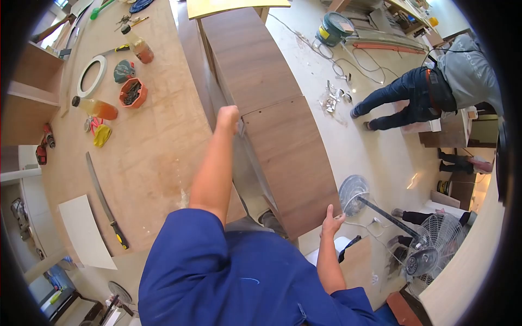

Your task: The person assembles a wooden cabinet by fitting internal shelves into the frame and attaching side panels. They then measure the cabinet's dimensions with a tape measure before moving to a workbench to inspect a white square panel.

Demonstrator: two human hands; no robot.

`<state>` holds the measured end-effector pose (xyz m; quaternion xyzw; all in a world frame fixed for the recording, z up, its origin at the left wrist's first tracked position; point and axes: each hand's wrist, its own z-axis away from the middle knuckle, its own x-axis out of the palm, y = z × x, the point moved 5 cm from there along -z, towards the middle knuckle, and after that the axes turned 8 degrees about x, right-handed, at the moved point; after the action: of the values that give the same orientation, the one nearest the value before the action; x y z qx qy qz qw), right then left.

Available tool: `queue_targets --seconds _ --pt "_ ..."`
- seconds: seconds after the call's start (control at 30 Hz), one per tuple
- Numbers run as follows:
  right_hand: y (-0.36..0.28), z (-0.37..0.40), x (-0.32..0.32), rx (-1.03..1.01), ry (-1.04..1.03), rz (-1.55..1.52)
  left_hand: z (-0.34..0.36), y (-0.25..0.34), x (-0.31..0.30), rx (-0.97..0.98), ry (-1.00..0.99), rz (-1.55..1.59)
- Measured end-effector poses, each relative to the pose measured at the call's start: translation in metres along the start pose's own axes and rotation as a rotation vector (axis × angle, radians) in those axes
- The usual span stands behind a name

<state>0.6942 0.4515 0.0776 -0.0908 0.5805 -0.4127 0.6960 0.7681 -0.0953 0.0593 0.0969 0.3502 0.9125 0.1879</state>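
Note:
A brown wood-grain panel (296, 163) stretches from the middle toward my body, meeting a second wood-grain panel (247, 60) at a seam. My left hand (228, 118) is closed in a fist at the panels' left edge, close to that seam; what its fingers hold is hidden. At the near right corner of the closer panel, my right hand (330, 221) grips the edge, thumb up and the other fingers mostly out of sight. Small dark holes dot the surface near the seam.
On the worktable (147, 179) at left lie a handsaw (103, 198), a white strip (87, 231), a tape roll (91, 76), a red tub of screws (132, 93) and two bottles. To the right are a standing fan (429, 255), cables, a bucket (334, 28) and a bending person (435, 87).

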Motion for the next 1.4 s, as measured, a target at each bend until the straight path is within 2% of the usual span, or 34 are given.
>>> queue_targets --seconds 0.03,0.07,0.13,0.23,0.33,0.43,0.53,0.63,0.73,0.83,1.0,1.07,1.13,1.23,1.33,1.4 --pt "-0.009 0.002 -0.005 -0.133 0.079 0.152 0.015 -0.004 0.005 0.045 0.022 -0.033" --pt "-0.016 0.001 -0.004 -0.22 0.043 0.147 0.03 -0.012 0.009 0.095 0.05 -0.095" --pt "-0.069 0.007 0.01 -0.401 -0.035 0.136 0.027 -0.045 0.023 0.212 0.178 -0.372" --pt "-0.114 -0.008 0.054 -0.443 -0.14 0.25 0.061 -0.061 0.035 0.173 0.192 -0.243" --pt "-0.141 0.008 0.075 -0.279 -0.203 0.675 0.067 -0.064 0.029 0.216 0.188 -0.155" --pt "-0.135 0.002 0.079 -0.308 -0.218 0.704 0.061 -0.06 0.027 0.348 0.036 -0.115" --pt "-0.132 -0.002 0.081 -0.326 -0.217 0.71 0.048 -0.066 0.028 0.379 0.006 -0.091" --pt "-0.129 -0.004 0.083 -0.341 -0.213 0.662 0.047 -0.064 0.028 0.405 0.038 -0.137" --pt "-0.123 -0.01 0.084 -0.367 -0.207 0.641 0.059 -0.059 0.027 0.397 -0.023 -0.024" --pt "-0.124 -0.01 0.085 -0.363 -0.218 0.645 0.051 -0.061 0.027 0.445 0.042 -0.13" --pt "-0.143 0.012 0.077 -0.269 -0.263 0.681 0.054 -0.063 0.026 0.365 0.023 -0.086" --pt "-0.129 -0.001 0.084 -0.311 -0.213 0.688 0.055 -0.061 0.028 0.358 0.034 -0.079" --pt "-0.123 0.0 0.09 -0.334 -0.159 0.711 0.036 -0.071 0.032 0.324 0.048 -0.235" --pt "-0.116 0.026 0.093 -0.372 -0.106 0.768 0.049 -0.056 0.036 0.185 0.157 -0.364" --pt "-0.106 0.062 0.102 -0.448 -0.155 0.824 0.066 -0.044 0.039 0.318 0.295 -0.523" --pt "-0.104 0.084 0.105 -0.453 -0.225 0.827 0.085 -0.04 0.035 0.622 0.239 -0.402"
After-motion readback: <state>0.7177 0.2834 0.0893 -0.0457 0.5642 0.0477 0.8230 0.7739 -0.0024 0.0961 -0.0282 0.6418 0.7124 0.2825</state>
